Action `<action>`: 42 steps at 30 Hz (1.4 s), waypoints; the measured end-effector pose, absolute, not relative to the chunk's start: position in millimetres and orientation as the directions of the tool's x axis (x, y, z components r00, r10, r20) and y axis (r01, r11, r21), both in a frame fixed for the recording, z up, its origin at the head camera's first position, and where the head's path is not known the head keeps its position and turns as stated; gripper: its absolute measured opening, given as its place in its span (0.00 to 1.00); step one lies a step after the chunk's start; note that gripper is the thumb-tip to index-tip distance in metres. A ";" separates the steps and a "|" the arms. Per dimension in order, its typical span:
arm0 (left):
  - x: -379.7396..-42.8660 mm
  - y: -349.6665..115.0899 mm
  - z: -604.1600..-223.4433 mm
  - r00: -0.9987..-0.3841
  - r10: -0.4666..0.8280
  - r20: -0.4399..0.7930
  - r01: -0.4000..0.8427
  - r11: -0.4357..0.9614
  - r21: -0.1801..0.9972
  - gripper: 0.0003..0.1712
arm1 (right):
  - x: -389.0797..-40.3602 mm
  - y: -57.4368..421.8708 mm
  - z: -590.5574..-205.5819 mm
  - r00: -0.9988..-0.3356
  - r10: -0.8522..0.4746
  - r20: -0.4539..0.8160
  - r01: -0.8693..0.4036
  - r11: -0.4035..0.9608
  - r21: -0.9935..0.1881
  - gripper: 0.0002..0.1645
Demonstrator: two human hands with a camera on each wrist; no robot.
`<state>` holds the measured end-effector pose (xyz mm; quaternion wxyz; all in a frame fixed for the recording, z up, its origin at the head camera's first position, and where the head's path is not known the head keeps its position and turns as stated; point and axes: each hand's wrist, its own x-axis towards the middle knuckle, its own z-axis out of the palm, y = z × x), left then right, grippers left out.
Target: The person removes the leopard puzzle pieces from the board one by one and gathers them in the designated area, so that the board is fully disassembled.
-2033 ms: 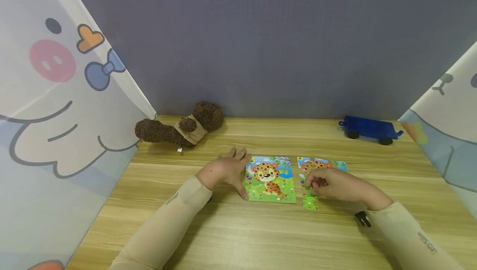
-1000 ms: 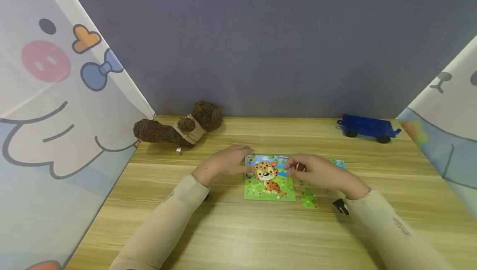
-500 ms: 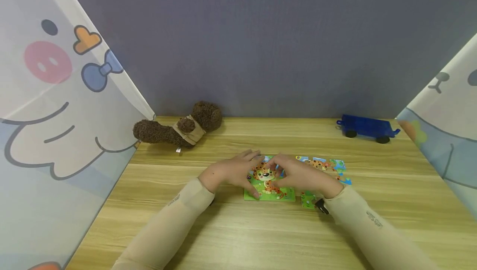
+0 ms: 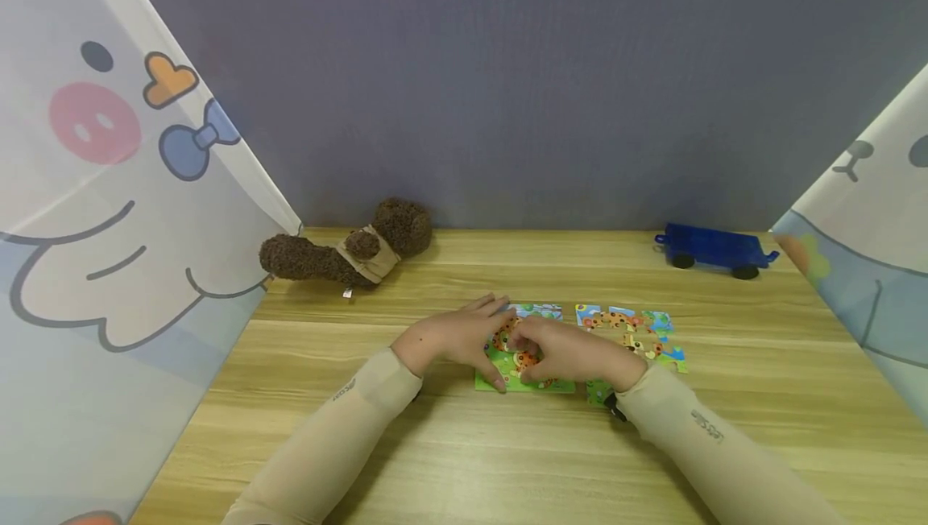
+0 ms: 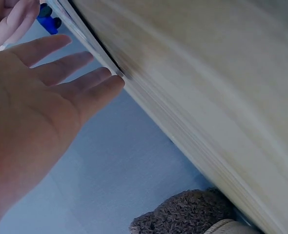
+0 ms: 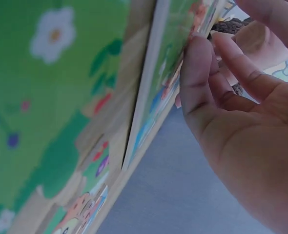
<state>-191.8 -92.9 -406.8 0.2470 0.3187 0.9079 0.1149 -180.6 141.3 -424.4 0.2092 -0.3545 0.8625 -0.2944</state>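
A square leopard puzzle board [image 4: 532, 384] lies flat on the table, its upper left and middle partly covered by the hands. My left hand [image 4: 457, 340] lies at the board's left side, fingers spread and thumb along the lower left; in the left wrist view the left hand's fingers [image 5: 97, 90] are straight with nothing in them. Over the middle of the board is my right hand [image 4: 569, 352], fingers bent, thumb apart from them. No held thing shows between the right hand's fingers [image 6: 197, 73] in the right wrist view. Right of the board lie several jigsaw pieces [image 4: 660, 320].
A brown plush toy [image 4: 402, 227] lies at the back left of the wood-grain table [image 4: 493, 460]. Back right stands a blue toy wagon [image 4: 714, 250] with black wheels. A grey panel [image 4: 522, 90] rises behind, with printed cloth walls at both sides.
My right hand has moved left from the loose pieces onto the board, most recently a little nearer its middle. My left hand has shifted slightly right, over the board's left part.
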 end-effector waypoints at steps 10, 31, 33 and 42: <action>-192.2 -92.9 -410.0 -0.667 0.642 -0.379 0.522 0.765 0.378 0.71 | -181.1 139.2 -427.0 -0.651 -0.747 -0.136 -0.519 0.568 -0.638 0.22; -192.7 -91.8 -410.2 -0.657 0.646 -0.389 0.548 0.763 0.342 0.70 | -184.0 136.4 -423.2 -0.629 -0.753 -0.195 -0.490 0.578 -0.653 0.19; -192.6 -91.8 -410.5 -0.657 0.644 -0.392 0.547 0.765 0.341 0.70 | -183.8 136.6 -422.9 -0.628 -0.754 -0.194 -0.490 0.577 -0.653 0.18; -191.6 -91.0 -409.4 -0.656 0.641 -0.398 0.537 0.767 0.351 0.70 | -183.5 136.6 -422.8 -0.632 -0.752 -0.188 -0.501 0.582 -0.641 0.18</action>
